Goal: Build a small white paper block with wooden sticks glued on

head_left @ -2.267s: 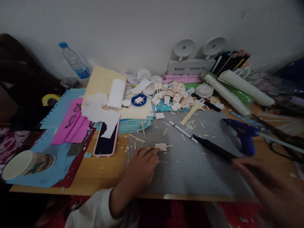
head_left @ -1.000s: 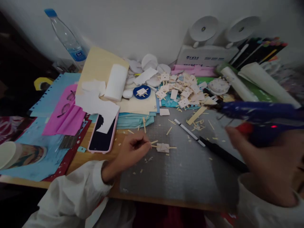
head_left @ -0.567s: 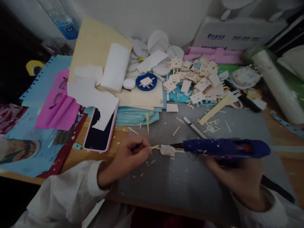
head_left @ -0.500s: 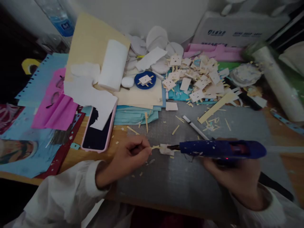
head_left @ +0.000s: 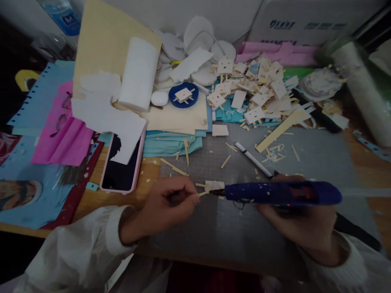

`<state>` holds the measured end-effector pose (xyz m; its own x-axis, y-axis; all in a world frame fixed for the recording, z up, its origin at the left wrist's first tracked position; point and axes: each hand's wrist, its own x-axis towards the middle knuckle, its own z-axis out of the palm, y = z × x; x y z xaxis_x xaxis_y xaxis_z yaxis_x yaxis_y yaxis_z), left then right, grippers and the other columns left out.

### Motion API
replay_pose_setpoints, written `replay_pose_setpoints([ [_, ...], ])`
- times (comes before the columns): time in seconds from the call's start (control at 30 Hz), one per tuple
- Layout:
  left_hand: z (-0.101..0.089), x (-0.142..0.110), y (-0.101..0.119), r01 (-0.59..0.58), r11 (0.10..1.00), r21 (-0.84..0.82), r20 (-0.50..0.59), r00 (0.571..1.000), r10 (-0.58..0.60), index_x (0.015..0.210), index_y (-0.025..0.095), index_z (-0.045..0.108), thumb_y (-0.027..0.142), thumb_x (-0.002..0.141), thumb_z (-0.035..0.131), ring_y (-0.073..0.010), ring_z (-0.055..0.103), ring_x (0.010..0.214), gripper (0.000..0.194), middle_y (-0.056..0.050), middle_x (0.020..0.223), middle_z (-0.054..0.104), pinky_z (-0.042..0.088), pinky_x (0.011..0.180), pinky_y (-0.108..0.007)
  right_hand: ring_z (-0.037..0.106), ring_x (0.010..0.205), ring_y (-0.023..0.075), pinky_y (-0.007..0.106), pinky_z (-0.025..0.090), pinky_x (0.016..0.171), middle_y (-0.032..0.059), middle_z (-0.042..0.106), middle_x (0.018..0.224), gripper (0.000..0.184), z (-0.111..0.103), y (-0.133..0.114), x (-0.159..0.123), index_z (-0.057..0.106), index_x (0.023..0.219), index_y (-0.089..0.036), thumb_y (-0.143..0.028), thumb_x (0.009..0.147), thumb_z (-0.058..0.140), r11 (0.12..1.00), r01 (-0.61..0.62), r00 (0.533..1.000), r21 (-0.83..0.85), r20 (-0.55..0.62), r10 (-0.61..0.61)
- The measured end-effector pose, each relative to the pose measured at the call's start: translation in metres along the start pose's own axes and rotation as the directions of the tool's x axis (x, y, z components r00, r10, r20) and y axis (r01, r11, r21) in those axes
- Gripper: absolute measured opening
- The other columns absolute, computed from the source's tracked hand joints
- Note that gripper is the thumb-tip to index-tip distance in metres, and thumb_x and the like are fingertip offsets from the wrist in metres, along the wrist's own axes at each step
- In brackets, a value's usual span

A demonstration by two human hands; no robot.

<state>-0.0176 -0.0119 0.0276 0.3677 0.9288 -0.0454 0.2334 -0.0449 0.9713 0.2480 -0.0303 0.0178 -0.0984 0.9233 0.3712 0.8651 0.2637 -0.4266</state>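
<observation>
My left hand (head_left: 171,203) pinches a thin pale paper strip (head_left: 203,193) between thumb and fingertips. In my right hand (head_left: 308,224) is a blue hot glue gun (head_left: 275,192), a small red light glowing on its side. Its dark nozzle points left, close to the strip's free end; whether they touch I cannot tell. Just behind the nozzle a small white paper piece (head_left: 214,185) lies on the grey mat (head_left: 220,236), with another pale strip (head_left: 200,185) sticking out on its left.
A heap of small paper figures with dotted faces (head_left: 256,97) lies at the back. One more figure (head_left: 183,95) rests on a blue round lid (head_left: 174,101). A pen (head_left: 253,160), paper scraps and a phone (head_left: 120,173) lie about the hands. Papers cover the left side.
The strip in my left hand has come away from the white piece toward me, and the nozzle has shifted left to its end. A strip now shows on the piece's left. The view has tilted slightly.
</observation>
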Motion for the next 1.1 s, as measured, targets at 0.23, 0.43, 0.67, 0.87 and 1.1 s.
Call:
replay_pose_setpoints([
  [0.23, -0.0002, -0.0009, 0.0027, 0.005, 1.000, -0.021, 0.008, 1.000, -0.005, 0.064, 0.016, 0.057, 0.017, 0.082, 0.058, -0.0055, 0.034, 0.044, 0.018, 0.005, 0.053, 0.045, 0.024, 0.040, -0.018, 0.063, 0.054, 0.0194, 0.030, 0.047, 0.052, 0.0008, 0.063, 0.062, 0.026, 0.0010, -0.0009, 0.0029, 0.055, 0.082, -0.024, -0.050, 0.079, 0.059, 0.999, 0.039, 0.999, -0.026, 0.002, -0.038],
  [0.43, 0.0009, 0.0008, 0.0035, 0.004, 1.000, -0.002, -0.001, 1.000, -0.004, 0.064, 0.016, 0.058, 0.018, 0.082, 0.058, -0.0056, 0.035, 0.044, 0.018, 0.005, 0.053, 0.047, 0.025, 0.039, -0.018, 0.063, 0.053, 0.0205, 0.031, 0.046, 0.051, 0.0012, 0.063, 0.062, 0.025, 0.0026, 0.0003, 0.0013, 0.057, 0.083, -0.024, -0.048, 0.077, 0.061, 0.999, 0.037, 0.999, -0.030, 0.016, -0.036],
  [0.67, 0.0014, -0.0004, 0.0025, 0.012, 1.000, -0.024, 0.009, 1.000, -0.012, 0.065, 0.016, 0.059, 0.017, 0.082, 0.059, -0.0054, 0.033, 0.044, 0.017, 0.005, 0.052, 0.046, 0.023, 0.039, -0.019, 0.063, 0.055, 0.0204, 0.031, 0.047, 0.052, 0.0005, 0.063, 0.061, 0.025, 0.0031, -0.0019, 0.0012, 0.056, 0.084, -0.024, -0.047, 0.077, 0.061, 1.000, 0.022, 1.000, -0.002, 0.013, -0.022],
  [0.87, 0.0023, -0.0016, 0.0017, 0.043, 0.998, -0.043, 0.021, 0.999, -0.042, 0.067, 0.016, 0.060, 0.017, 0.082, 0.060, -0.0060, 0.032, 0.044, 0.016, 0.005, 0.052, 0.044, 0.023, 0.039, -0.020, 0.062, 0.052, 0.0181, 0.029, 0.046, 0.049, -0.0001, 0.062, 0.060, 0.025, 0.0031, -0.0006, 0.0018, 0.057, 0.085, -0.022, -0.046, 0.078, 0.061, 0.997, 0.071, 0.997, -0.011, -0.002, -0.071],
  [1.1, 0.0020, -0.0003, 0.0016, 0.052, 0.998, -0.042, 0.029, 0.998, -0.051, 0.067, 0.016, 0.060, 0.018, 0.082, 0.060, -0.0062, 0.032, 0.044, 0.016, 0.005, 0.052, 0.043, 0.023, 0.040, -0.020, 0.061, 0.050, 0.0172, 0.028, 0.046, 0.048, -0.0002, 0.063, 0.059, 0.024, 0.0038, -0.0040, 0.0023, 0.056, 0.085, -0.022, -0.046, 0.080, 0.059, 0.998, 0.057, 0.998, -0.016, -0.027, -0.057],
])
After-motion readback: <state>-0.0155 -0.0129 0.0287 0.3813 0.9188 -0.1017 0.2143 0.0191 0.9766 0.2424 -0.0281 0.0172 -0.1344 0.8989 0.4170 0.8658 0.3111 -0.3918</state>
